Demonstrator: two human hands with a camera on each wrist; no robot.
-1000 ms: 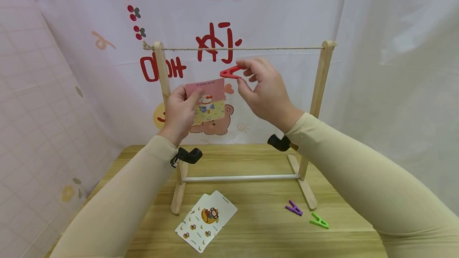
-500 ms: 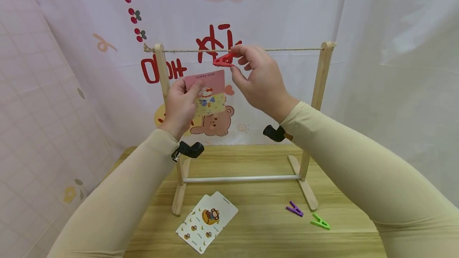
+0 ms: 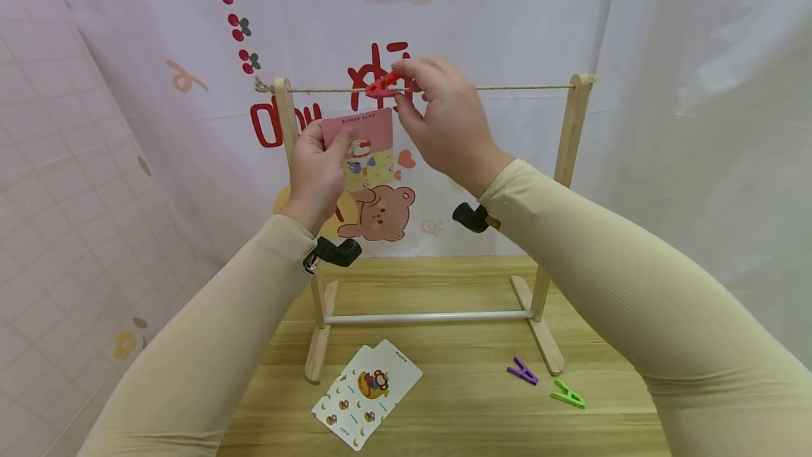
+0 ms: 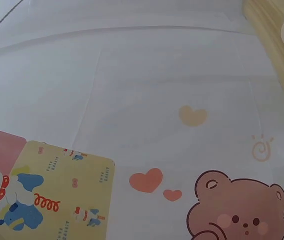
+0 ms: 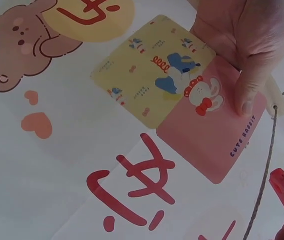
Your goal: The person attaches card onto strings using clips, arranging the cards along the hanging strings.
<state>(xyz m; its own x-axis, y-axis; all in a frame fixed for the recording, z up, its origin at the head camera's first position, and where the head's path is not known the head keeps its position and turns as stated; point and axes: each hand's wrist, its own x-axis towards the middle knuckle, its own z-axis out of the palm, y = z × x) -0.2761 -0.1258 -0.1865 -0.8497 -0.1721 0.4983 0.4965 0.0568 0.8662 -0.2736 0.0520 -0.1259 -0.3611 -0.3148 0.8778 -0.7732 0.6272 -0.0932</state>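
My left hand [image 3: 317,173] pinches a pink and yellow rabbit card [image 3: 376,134] between thumb and fingers, just below the rope. In the right wrist view the card [image 5: 191,145] shows "CUTE RABBIT" print along its pink edge, the left thumb lying on it. Between thumb and fingertips my right hand [image 3: 447,115] pinches a red clothespin [image 3: 380,86] at rope height; whether it touches the rope I cannot tell. A twine rope [image 3: 520,87] runs between two wooden posts. The left wrist view has the card [image 4: 77,185] at lower left, with no hand showing.
On the wooden table [image 3: 463,415] lie white monkey cards [image 3: 380,383], a purple clothespin [image 3: 523,371] and a green clothespin [image 3: 568,395]. The rack's posts [image 3: 564,139] stand either side, joined low down by a white rod [image 3: 431,317]. A printed cloth [image 3: 507,5] hangs behind.
My right hand has risen and moved left with the red clothespin, from below the rope up to its height. My left hand has lifted the rabbit card closer to the rope.
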